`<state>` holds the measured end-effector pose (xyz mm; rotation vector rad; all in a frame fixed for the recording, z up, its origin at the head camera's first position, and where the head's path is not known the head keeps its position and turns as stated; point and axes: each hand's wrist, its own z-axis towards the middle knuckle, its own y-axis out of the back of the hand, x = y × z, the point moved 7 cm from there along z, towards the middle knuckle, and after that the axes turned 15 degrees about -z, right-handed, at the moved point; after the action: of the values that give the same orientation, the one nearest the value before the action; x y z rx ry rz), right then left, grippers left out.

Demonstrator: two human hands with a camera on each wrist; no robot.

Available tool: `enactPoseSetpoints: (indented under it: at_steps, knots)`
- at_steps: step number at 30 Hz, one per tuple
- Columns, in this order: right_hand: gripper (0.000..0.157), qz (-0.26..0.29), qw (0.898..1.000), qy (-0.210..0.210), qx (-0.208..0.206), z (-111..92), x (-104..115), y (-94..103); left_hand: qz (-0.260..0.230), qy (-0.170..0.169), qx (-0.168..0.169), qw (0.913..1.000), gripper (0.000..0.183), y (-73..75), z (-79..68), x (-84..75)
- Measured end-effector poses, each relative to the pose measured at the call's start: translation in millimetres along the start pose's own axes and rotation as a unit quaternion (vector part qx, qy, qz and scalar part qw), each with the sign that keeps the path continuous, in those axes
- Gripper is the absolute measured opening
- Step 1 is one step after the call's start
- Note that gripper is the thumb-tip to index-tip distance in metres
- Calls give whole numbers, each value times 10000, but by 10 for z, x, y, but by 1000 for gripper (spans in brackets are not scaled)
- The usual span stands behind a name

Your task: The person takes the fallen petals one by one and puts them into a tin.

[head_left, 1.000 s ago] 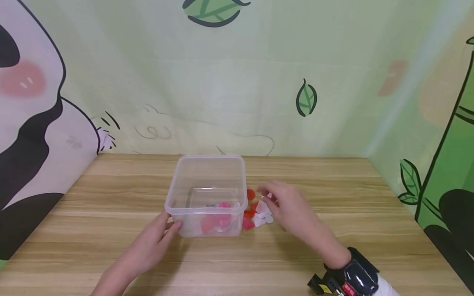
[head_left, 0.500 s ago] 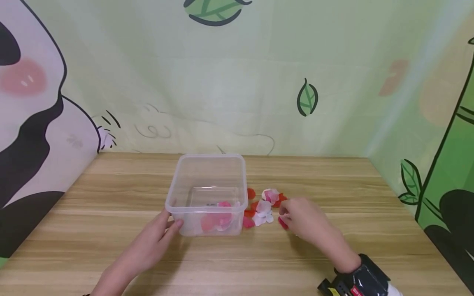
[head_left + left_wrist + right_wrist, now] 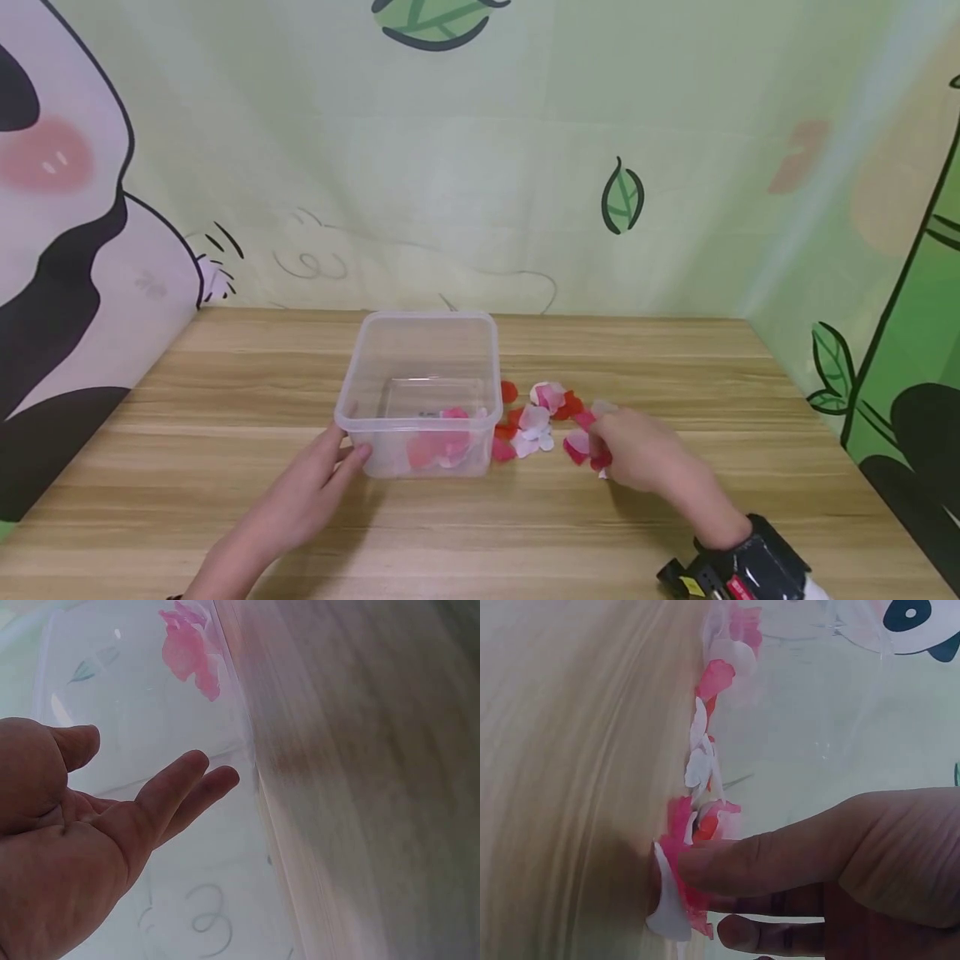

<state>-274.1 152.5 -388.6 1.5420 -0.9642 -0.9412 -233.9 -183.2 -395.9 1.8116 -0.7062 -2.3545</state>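
Note:
A clear plastic box stands upright on the table with several pink artificial petals inside. My left hand rests against its near left corner, thumb on the front and fingers along the side. The left wrist view shows those fingers fairly straight against the clear wall. To the right of the box lies a loose group of red, pink and white petals. At its right end my right hand is low over the table. Its thumb and curled fingers pinch pink and white petals in the right wrist view.
The wood-grain table reaches back to a green printed backdrop with leaves and a panda. A black camera strap is on the right wrist. Petals lie close along the box's right side.
My right hand has moved right and a little toward me, away from the petals by the box. More red, pink and white petals have come into view beside it. The left hand and box stay put.

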Motion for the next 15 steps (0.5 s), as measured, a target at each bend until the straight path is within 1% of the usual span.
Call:
enactPoseSetpoints:
  at_steps: [4, 8, 15]
  knots:
    - [22, -23, 10000, -69, 37, 7, -16, -26, 0, 13, -6, 10000, 55, 4, -1, 8]
    - [20, 98, 9999, -123, -8, 20, -38, -35, -6, 8, -19, 10000, 56, 3, -1, 12]
    - [22, 254, 9990, -133, -353, 53, -70, 7, 39, 12, -11, 10000, 57, 11, 7, 17]
